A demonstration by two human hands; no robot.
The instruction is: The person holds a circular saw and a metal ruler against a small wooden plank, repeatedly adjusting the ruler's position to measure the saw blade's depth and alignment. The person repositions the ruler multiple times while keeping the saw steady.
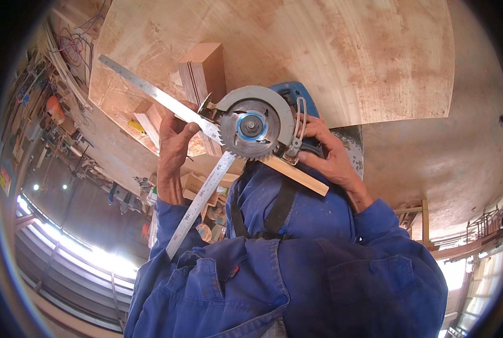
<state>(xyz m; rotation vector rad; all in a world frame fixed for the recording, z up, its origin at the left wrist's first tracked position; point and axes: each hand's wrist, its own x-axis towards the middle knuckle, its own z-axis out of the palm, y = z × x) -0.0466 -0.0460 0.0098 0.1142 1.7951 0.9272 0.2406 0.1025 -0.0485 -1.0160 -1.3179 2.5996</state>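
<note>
A circular saw (251, 125) with a blue body is turned so that its toothed blade and grey guard face me. My right hand (333, 155) is closed around the saw's right side, near the slotted metal bracket. A steel carpenter's square (199, 205) lies with its corner at the blade's left edge. One arm runs to the upper left, the other down toward my chest. My left hand (175, 138) pinches the upper arm between thumb and fingers, close to the blade. A pale wood strip (299, 176) sticks out below the saw, above my blue-clad leg.
A large plywood sheet (375, 62) spreads out ahead, with a stacked wood block (203, 67) on it behind the saw. A smaller wood piece (147, 121) and a yellow-handled tool (132, 123) lie left of it. Cluttered tools and offcuts fill the left side.
</note>
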